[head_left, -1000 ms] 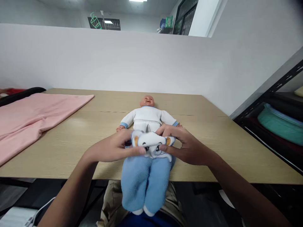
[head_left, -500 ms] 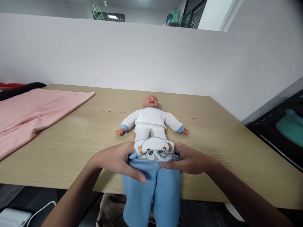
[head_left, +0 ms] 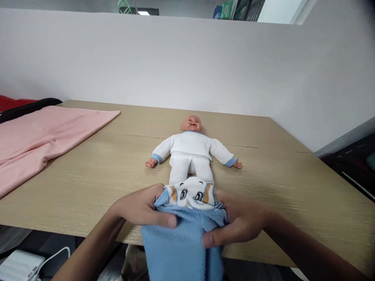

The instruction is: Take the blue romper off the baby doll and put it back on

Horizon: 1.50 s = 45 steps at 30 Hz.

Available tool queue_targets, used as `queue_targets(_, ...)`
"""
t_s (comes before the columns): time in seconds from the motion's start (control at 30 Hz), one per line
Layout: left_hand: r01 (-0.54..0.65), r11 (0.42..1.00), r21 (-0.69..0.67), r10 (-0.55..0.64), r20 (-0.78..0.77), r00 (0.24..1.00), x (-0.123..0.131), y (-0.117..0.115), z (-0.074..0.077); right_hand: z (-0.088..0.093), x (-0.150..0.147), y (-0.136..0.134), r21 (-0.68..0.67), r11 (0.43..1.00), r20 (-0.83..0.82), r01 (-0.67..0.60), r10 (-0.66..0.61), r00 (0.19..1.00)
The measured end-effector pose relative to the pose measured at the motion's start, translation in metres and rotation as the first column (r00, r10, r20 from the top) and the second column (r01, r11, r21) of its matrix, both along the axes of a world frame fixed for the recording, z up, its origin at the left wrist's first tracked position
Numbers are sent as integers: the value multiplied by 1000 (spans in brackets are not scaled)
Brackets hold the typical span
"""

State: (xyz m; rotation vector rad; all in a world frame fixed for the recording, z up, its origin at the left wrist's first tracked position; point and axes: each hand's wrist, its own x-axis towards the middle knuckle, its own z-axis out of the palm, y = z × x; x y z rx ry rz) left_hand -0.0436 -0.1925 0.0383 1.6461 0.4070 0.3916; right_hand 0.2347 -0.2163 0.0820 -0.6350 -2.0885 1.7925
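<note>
Blue fleece trousers [head_left: 175, 249] hang over the near edge of the table [head_left: 111, 171], their waist held up at the doll's feet end. Left hand [head_left: 143, 207] and right hand [head_left: 243, 216] grip them at opposite sides of the waist, each partly closed, thumb spread flat over the blue front; the other fingers are mostly hidden, so how tightly they curl I cannot tell. Between the hands sits a white animal-face patch [head_left: 191, 193] with dark eyes and orange in its ears.

Just beyond, the doll [head_left: 191, 144] lies on its back in white with blue cuffs, head toward the wall [head_left: 187, 58], arms spread out to both sides. Its lower legs disappear behind the patch; whether they are inside the trousers is hidden.

Pink cloth [head_left: 43, 136] covers the table's left part, well apart from the doll, with something black [head_left: 32, 108] and something red [head_left: 13, 102] behind it. Below the table, at lower left, is a white box [head_left: 22, 265] with a white cable [head_left: 58, 251].
</note>
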Motion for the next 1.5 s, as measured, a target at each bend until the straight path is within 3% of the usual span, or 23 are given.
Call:
queue_targets(0.1, 269, 944, -193, -247, 129, 960, 1, 2, 0, -9, 2, -1, -89, 994, -60, 69, -75, 995)
queue_targets(0.17, 315, 932, -182, -282, 185, 941, 1, 2, -2, -17, 5, 0, -165, 984, -62, 67, -78, 995)
queue_targets(0.3, 153, 986, -66, -126, 310, 942, -4, -6, -17, -32, 2, 5, -282, 947, -20, -153, 153, 988)
queue_targets(0.4, 52, 997, -52, -35, 285, 958, -5, -15, -28, -36, -5, 1, -252, 922, -57, -295, 290, 955)
queue_targets(0.5, 124, 989, -79, -107, 190, 976, -2, -21, -30, -30, -8, -7, -197, 963, -154, -181, 152, 976)
queue_targets(0.63, 158, 959, -237, -129, 133, 983, 0, -23, -21, -18, -1, -13, -143, 988, -178, 54, -79, 981)
queue_targets(0.7, 214, 942, -258, -189, 117, 975, -2, -23, -17, -18, 2, -12, -125, 990, -149, 68, -86, 985)
queue_targets(0.77, 234, 951, -202, -214, 117, 970, -2, -23, -15, -23, 1, -11, -153, 988, -102, -19, 4, 995)
queue_targets(0.83, 189, 971, -145, -168, 144, 975, -2, -25, -17, -31, -2, -9, -210, 970, -60, -120, 110, 992)
queue_targets(0.93, 12, 982, -190, 26, 195, 980, 0, -32, -22, -41, -6, -8, -287, 936, -101, -205, 183, 978)
queue_targets(1.03, -133, 954, -270, 180, 159, 971, 2, -40, -25, -47, -5, -8, -332, 928, -181, -172, 116, 977)
queue_targets(1.17, -154, 931, -330, 216, 160, 963, 5, -49, -19, -46, -4, -11, -321, 947, -194, 25, -91, 977)
queue_targets(1.23, -223, 917, -330, 287, 159, 945, 7, -53, -16, -40, -6, -15, -269, 961, -162, 69, -116, 980)
queue_targets(1.33, -423, 860, -284, 455, 54, 889, 11, -60, -16, -29, -15, -20, -114, 987, -68, 115, -123, 990)
queue_targets(1.43, -592, 775, -221, 602, -30, 798, 14, -65, -22, -23, -24, -24, 41, 981, 8, 187, -188, 982)
queue_targets(1.5, -642, 747, -172, 643, -60, 764, 15, -67, -24, -25, -29, -25, 92, 966, 42, 240, -244, 969)
